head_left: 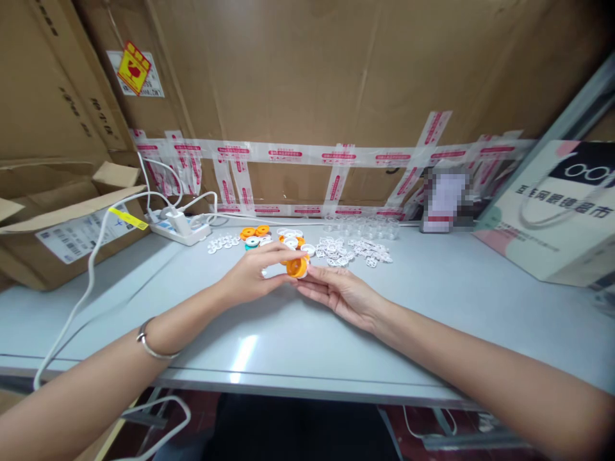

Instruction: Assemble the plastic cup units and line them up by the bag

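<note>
Between my two hands, above the grey table, is an orange round cap (296,267) with its hollow side facing me and a white part at its lower right edge. My left hand (255,272) pinches the cap from the left, thumb below and fingers above. My right hand (343,293) has its fingertips closed on the right side of the same piece. Just behind the hands lie orange discs (255,232), a white ring (308,250) and a pile of small white plastic pieces (336,251).
At the left stand an open cardboard box (72,224) and a power strip (185,230) with white cables. Clear round parts (362,228) line the back. A phone-like object (444,200) and a printed bag (552,218) stand at the right, before a large carton.
</note>
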Demonstrator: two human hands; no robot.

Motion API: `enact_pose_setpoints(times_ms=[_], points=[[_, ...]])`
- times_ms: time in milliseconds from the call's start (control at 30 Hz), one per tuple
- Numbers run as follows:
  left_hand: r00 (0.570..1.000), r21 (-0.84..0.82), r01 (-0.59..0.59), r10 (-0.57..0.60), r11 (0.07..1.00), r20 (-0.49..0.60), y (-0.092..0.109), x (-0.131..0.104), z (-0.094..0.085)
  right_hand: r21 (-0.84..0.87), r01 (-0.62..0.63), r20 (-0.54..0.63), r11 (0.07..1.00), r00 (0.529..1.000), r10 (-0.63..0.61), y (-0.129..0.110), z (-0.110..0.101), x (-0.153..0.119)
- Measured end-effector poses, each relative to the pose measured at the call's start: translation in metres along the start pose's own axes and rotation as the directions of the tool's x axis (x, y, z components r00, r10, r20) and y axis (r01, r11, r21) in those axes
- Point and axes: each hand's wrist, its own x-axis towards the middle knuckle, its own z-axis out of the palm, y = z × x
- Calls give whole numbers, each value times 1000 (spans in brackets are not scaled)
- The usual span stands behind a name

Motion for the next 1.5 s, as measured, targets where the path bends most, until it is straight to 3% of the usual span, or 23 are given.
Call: enact_pose_setpoints(times_ms=[200,567,867,1167,1267,1400,1500], points=[[999,74,-42,42,996,10,0,0,-3,-13,33,21,999,999,-33,3,-2,3],[996,62,-81,79,995,38,5,0,0,2,85,9,996,996,-85,3,-2,3],[990,164,-104,118,981,-78,12,1,2,-29,94,50,995,994,-93,2,-7,5],[992,217,-129,126,968,28,10,0,4,-27,40,17,999,999,-39,3,-8,5],[983,300,-181,183,937,19,8,-2,5,-24,23,9,999,1000,-22,3,-8,5],[985,363,-154,171,919,-15,5,-5,6,-14,8,22,1000,1000,-7,4,-7,4],[982,361,-184,183,914,38,6,-5,5,-27,3,21,1000,1000,-2,5,-8,5]])
